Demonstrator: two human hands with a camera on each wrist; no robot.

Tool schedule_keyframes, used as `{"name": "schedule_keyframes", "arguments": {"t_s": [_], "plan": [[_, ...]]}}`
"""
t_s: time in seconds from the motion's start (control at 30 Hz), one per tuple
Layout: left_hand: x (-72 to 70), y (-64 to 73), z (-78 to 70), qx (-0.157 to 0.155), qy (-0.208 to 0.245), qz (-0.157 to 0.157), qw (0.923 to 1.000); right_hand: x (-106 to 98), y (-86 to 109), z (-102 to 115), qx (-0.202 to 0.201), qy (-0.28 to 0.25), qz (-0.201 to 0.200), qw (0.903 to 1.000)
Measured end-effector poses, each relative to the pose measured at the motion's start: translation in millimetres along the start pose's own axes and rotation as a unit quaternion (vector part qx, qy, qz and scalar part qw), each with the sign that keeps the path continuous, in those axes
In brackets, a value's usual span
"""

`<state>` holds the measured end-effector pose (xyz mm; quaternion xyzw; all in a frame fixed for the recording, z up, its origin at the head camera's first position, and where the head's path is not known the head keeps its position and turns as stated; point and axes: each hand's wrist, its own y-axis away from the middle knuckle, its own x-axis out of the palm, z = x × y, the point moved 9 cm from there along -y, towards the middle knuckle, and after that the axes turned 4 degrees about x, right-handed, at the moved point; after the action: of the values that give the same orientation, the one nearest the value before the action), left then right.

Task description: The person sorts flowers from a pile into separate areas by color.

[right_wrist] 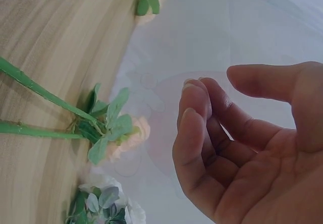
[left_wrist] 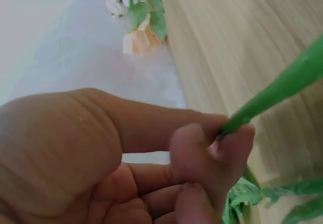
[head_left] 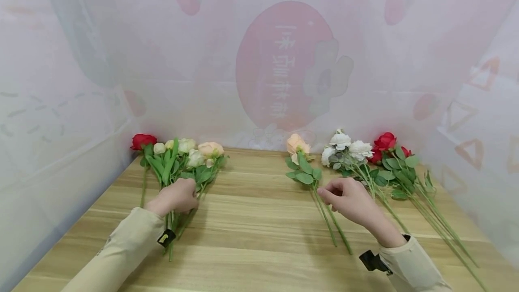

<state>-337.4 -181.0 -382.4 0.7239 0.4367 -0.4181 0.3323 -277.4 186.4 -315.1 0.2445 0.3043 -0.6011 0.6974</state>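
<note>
My left hand (head_left: 180, 196) is over the left bunch of flowers and pinches a green flower stem (left_wrist: 275, 97) between thumb and fingertips. Which bloom this stem belongs to is hidden by the hand. Around it lie a red flower (head_left: 143, 141), cream-white flowers (head_left: 195, 158) and a peach flower (head_left: 211, 149). My right hand (head_left: 352, 199) hovers beside the stems of another peach flower (head_left: 298, 143). Its fingers are loosely bent, with thumb and fingertips apart and nothing between them in the right wrist view.
White flowers (head_left: 360, 150) and red flowers (head_left: 385, 141) lie at the right of the wooden table (head_left: 251, 220), stems toward the front. A printed pale cloth (head_left: 211, 57) hangs behind the table and along both sides.
</note>
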Motion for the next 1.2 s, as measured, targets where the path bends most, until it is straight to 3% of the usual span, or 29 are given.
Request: {"name": "schedule_keyframes", "arguments": {"t_s": [0.4, 0.77, 1.03, 1.2], "plan": [[-7.0, 0.6, -23.9, 0.062, 0.031, -0.014, 0.9975, 0.2, 1.0, -3.1, -0.008, 0.001, -0.004, 1.0], [-10.7, 6.6, -33.6, 0.072, 0.054, -0.024, 0.9957, 3.2, -0.3, 4.0, -0.029, 0.007, -0.003, 0.9995], [-16.5, 8.5, -46.1, 0.08, 0.081, -0.064, 0.9915, 7.5, -0.5, 4.1, -0.022, -0.002, 0.001, 0.9998], [-22.8, 8.8, -55.0, 0.082, 0.107, -0.098, 0.986, 13.9, -0.9, 3.3, -0.02, -0.037, 0.013, 0.999]]}}
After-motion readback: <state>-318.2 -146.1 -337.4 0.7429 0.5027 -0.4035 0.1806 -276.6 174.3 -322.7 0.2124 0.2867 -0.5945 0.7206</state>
